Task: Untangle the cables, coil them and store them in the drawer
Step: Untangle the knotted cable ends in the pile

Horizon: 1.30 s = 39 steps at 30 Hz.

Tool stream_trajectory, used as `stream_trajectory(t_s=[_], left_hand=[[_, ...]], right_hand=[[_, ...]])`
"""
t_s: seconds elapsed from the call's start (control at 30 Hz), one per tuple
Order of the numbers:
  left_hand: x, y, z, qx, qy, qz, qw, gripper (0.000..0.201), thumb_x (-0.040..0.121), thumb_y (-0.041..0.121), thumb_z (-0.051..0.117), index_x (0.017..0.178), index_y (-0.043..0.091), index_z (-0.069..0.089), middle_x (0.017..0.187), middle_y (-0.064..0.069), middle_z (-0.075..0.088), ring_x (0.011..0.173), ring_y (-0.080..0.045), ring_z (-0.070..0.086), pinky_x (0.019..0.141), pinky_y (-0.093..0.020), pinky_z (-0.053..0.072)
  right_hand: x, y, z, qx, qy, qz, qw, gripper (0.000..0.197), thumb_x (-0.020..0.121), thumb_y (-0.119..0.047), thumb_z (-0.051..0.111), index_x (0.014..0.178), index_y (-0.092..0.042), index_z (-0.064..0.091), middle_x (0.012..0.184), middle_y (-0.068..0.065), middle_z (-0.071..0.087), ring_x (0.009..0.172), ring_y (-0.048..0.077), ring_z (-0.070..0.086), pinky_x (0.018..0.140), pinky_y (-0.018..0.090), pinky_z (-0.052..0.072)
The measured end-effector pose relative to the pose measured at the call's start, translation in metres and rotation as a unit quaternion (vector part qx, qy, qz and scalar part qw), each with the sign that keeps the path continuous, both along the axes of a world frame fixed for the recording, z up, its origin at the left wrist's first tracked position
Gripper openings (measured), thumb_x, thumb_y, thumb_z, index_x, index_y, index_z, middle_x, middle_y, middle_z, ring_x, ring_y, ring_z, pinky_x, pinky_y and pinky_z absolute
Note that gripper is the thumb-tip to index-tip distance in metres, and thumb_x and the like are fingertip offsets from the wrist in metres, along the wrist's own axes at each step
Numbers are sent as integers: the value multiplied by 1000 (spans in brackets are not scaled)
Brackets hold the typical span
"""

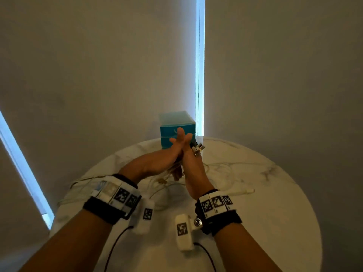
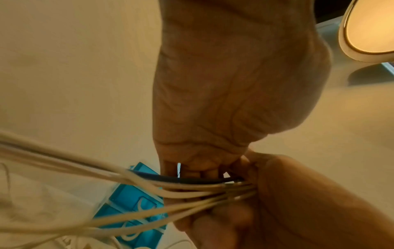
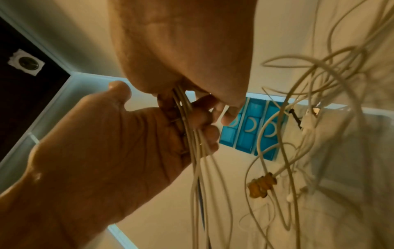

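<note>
Over the round marble table (image 1: pixel 265 203), both hands are raised and pressed together. My left hand (image 1: pixel 167 156) and my right hand (image 1: pixel 191 169) both grip one bundle of thin white cables (image 2: pixel 192 190) with a dark cable (image 2: pixel 192 180) among them. Metal plugs (image 1: pixel 198 149) stick out beside the right hand. In the right wrist view the left hand (image 3: pixel 106 151) curls its fingers round the cables (image 3: pixel 198 151), and the right hand (image 3: pixel 181 50) closes on them from above. Loose tangled loops hang down to the table (image 1: pixel 218 167). A blue drawer unit (image 1: pixel 172 122) stands shut behind the hands.
The drawer unit sits at the table's far edge against pale blinds, with a bright window gap (image 1: pixel 200 65) beside it. A brownish cable tie or connector (image 3: pixel 261 185) and a white plug (image 3: pixel 308 123) hang in the tangle. The near half of the table holds only cable ends.
</note>
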<state>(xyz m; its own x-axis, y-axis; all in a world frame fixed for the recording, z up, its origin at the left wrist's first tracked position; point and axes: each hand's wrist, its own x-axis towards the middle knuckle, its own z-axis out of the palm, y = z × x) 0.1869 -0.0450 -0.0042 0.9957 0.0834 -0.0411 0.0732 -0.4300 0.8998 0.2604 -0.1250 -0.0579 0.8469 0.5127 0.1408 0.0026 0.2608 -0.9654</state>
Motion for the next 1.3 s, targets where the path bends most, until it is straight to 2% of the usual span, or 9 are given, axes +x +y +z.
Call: stream_trajectory(t_s=[0.1,0.2,0.3,0.43,0.67,0.83,1.0,1.13,1.3], left_hand=[[11,2,-13,-38,13,26,999,106,74,103,12,94,9,57,73,-7,50,57,-14,35,53,-28,29],[13,10,-11,-120,-14,61,991,92,70,105,12,71,22,54,67,2,33,59,-13,18,55,-31,14],[13,35,-5,-250,-65,126,958,87,69,107,18,66,24,44,62,5,24,54,-11,15,51,-28,12],[10,67,-17,-348,-119,156,917,74,81,97,40,65,25,43,62,5,20,57,-13,12,50,-27,10],[16,75,-56,-288,-131,229,921,51,85,68,75,71,30,44,64,8,29,53,-10,20,47,-26,17],[19,77,-66,-290,-154,253,910,45,93,59,72,73,30,43,62,7,29,52,-11,22,47,-26,20],[20,83,-68,-304,-163,264,901,47,91,60,73,71,29,43,61,7,30,51,-10,23,47,-27,20],[20,85,-71,-310,-157,260,901,48,88,64,74,72,29,44,62,6,30,51,-11,24,47,-27,21],[22,83,-74,-273,-161,257,913,40,92,57,74,75,27,56,56,9,36,49,-8,29,47,-25,26]], right_hand=[[7,-15,-5,16,0,14,1000,70,95,-79,53,139,-27,67,111,-6,80,98,9,77,85,30,60],[20,-27,-11,50,37,56,997,76,89,-83,55,143,-29,64,130,-3,76,127,15,69,113,43,51],[33,-33,-14,88,85,53,991,87,87,-78,62,153,-21,55,146,-1,65,137,15,59,112,36,48],[43,-36,-22,48,91,41,994,40,103,-37,69,131,-9,69,126,8,77,120,20,73,108,38,57],[47,-23,-29,-174,-171,-34,969,19,105,-30,66,116,-20,78,110,-4,79,102,15,75,91,35,65],[51,-2,-10,-418,-341,24,842,21,105,-28,61,104,-21,81,99,-7,80,91,9,73,89,31,58],[65,12,13,-586,-424,55,688,10,92,-25,77,100,-21,81,99,0,76,94,21,72,91,43,63],[62,20,5,-679,-439,84,582,36,84,-33,87,114,-16,78,111,6,74,104,28,70,92,41,62],[66,29,-3,-664,-457,36,590,38,91,-29,81,122,-12,69,126,12,66,113,32,66,96,42,59]])
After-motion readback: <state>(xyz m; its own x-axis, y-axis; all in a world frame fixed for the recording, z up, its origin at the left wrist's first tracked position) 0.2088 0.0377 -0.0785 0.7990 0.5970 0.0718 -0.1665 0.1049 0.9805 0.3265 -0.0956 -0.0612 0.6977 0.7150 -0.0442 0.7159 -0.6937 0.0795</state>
